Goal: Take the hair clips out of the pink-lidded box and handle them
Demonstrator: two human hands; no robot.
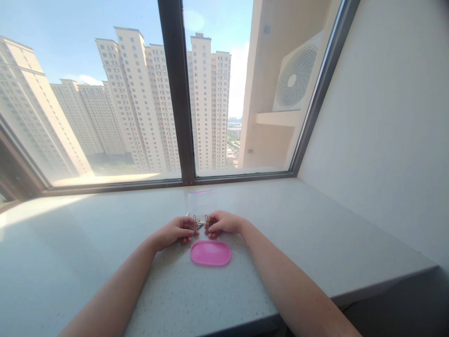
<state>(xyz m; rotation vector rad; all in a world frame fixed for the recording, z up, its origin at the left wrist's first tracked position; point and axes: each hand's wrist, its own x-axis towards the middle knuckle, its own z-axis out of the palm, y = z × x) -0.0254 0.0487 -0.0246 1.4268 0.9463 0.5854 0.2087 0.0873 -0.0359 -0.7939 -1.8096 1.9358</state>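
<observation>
My left hand (pixel 179 229) is closed on a small brown cord bow (pixel 195 223), with its loops standing up past the fingertips. A second brown cord bow (pixel 206 220) is pinched in my right hand (pixel 218 223), just to the right of the first. The two bows are close together, with a narrow gap between them. Some thin light and dark items lie behind and between my fingers, too small to make out. Right below my hands lies a pink oval tray (pixel 210 253), with nothing visible in it.
A clear plastic bag (pixel 202 202) with a pink top strip lies behind my hands. The pale speckled sill (pixel 196 299) ends at a front edge above a dark area. A dark-framed window (pixel 187 140) stands behind, and a white wall (pixel 382 140) rises on the right.
</observation>
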